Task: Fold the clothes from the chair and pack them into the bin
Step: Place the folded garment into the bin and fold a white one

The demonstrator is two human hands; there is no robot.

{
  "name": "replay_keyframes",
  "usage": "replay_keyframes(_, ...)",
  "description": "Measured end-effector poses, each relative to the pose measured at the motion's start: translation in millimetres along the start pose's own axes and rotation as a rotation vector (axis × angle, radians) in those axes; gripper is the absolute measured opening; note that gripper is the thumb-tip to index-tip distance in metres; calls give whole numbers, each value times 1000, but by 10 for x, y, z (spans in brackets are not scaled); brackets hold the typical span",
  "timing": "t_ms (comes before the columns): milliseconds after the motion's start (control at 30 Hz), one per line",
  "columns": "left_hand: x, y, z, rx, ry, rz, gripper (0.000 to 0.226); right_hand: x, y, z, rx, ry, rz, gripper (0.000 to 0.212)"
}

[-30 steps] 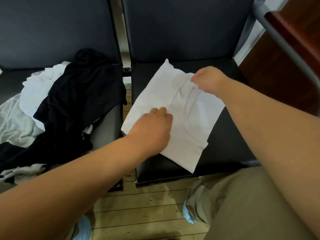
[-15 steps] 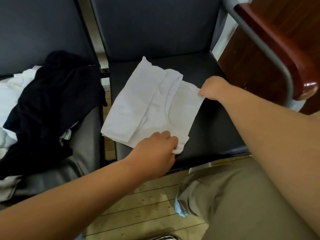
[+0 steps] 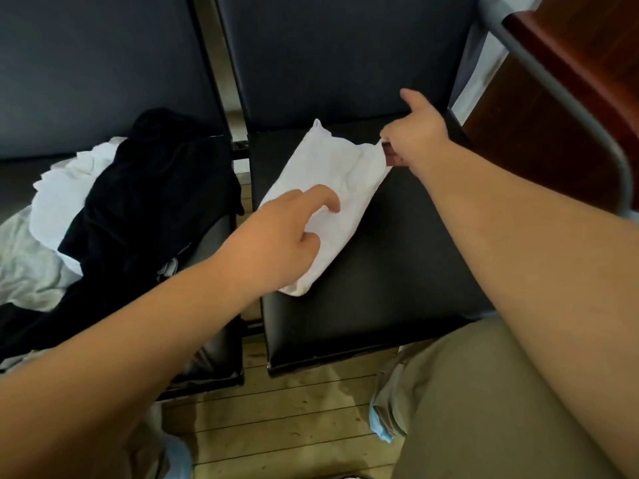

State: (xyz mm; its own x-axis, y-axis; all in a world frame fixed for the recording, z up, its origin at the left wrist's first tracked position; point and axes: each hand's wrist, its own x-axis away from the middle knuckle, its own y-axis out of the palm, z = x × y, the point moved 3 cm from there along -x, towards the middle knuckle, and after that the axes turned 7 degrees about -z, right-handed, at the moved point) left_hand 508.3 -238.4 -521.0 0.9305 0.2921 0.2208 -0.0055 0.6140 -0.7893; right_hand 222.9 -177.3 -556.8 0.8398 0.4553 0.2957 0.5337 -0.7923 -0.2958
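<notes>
A white garment (image 3: 340, 183), folded into a narrow strip, lies on the black seat of the right-hand chair (image 3: 397, 271). My left hand (image 3: 287, 236) rests on its near half, forefinger stretched out over the cloth and the other fingers curled at the fold. My right hand (image 3: 416, 131) pinches the strip's far right corner, with one finger sticking up. A heap of unfolded clothes, black (image 3: 152, 198) over white (image 3: 58, 198), lies on the left-hand chair. No bin is in view.
Dark chair backs rise behind both seats. A metal-framed wooden armrest (image 3: 567, 77) slants along the right edge. My khaki-trousered knee (image 3: 484, 402) is at the lower right, over a plank floor (image 3: 276, 426). A narrow gap separates the two seats.
The white garment has been folded over once more, from a wide square into a narrow strip. Both hands moved with the fold, the right one now at the far corner.
</notes>
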Motion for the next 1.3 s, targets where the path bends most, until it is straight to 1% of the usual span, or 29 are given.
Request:
replay_keyframes(67, 44, -96, -158, 23, -24, 46, 38, -16, 172, -56, -6, -46, -22, 73)
replay_keyframes(100, 59, -129, -252, 41, -54, 65, 36, -14, 263, -91, -3, -55, -36, 64)
replay_keyframes(167, 73, -172, -431, 47, -139, 90, 33, -19, 444, -150, 25, -45, -49, 45)
replay_keyframes(267, 65, -181, -696, -9, -233, 116, 21, -43, 671, -208, 68, -17, -76, 33)
replay_keyframes(300, 62, -171, -785, -26, -253, 121, 17, -41, 736, -217, 62, -18, -111, 33)
replay_keyframes(333, 59, -148, -878, -40, -274, 114, 14, -31, 796, -218, 62, -22, -164, 39)
replay_keyframes(400, 54, -74, -1047, -84, -329, 59, 14, 12, 891, -202, 89, -31, -279, 57)
replay_keyframes(433, 51, -39, -1116, -111, -365, 25, 14, 40, 925, -200, 112, -34, -313, 61)
replay_keyframes(500, 26, -8, -1186, -133, -413, 1, 11, 85, 951, -208, 152, -43, -321, 58)
replay_keyframes(567, -23, -14, -1212, -117, -413, 34, 14, 142, 950, -223, 191, -41, -300, 52)
replay_keyframes(633, -89, -7, -1226, -81, -395, 32, 30, 234, 928, -252, 237, -38, -279, 41)
replay_keyframes(700, -148, 23, -1247, -45, -397, -24, 50, 381, 902, -285, 298, -42, -284, 32)
replay_keyframes(733, -174, 39, -1257, -44, -413, -52, 56, 464, 887, -302, 345, -50, -295, 29)
replay_keyframes(767, -197, 50, -1263, -65, -424, -75, 58, 553, 870, -307, 401, -58, -313, 27)
replay_keyframes(833, -237, 48, -1243, -109, -412, -101, 53, 743, 830, -293, 523, -65, -380, 28)
replay_keyframes(933, -221, -2, -1141, -84, -421, -142, 47, 1036, 768, -212, 706, -66, -515, 27)
replay_keyframes(1000, -162, -28, -1065, -39, -445, -183, 45, 1241, 719, -172, 787, -71, -590, 26)
replay_keyframes(1033, -123, -28, -1035, 21, -459, -197, 43, 1348, 693, -163, 836, -83, -630, 26)
replay_keyframes(1067, -83, -17, -1018, 133, -472, -202, 40, 1470, 672, -161, 895, -96, -677, 28)
replay_keyframes(1133, 25, 36, -954, 536, -525, -194, 29, 1703, 644, -142, 998, -97, -766, 37)
replay_keyframes(1167, 89, 56, -894, 750, -557, -193, 26, 1804, 635, -118, 1041, -80, -802, 49)
replay_keyframes(1200, 140, 70, -829, 921, -573, -188, 26, 1896, 623, -87, 1085, -52, -830, 66)
replay_keyframes(1267, 211, 71, -683, 1134, -571, -172, 24, 2065, 598, -33, 1148, -3, -838, 103)
replay_keyframes(1300, 232, 59, -608, 1203, -565, -161, 23, 2139, 585, -4, 1160, 5, -821, 115)
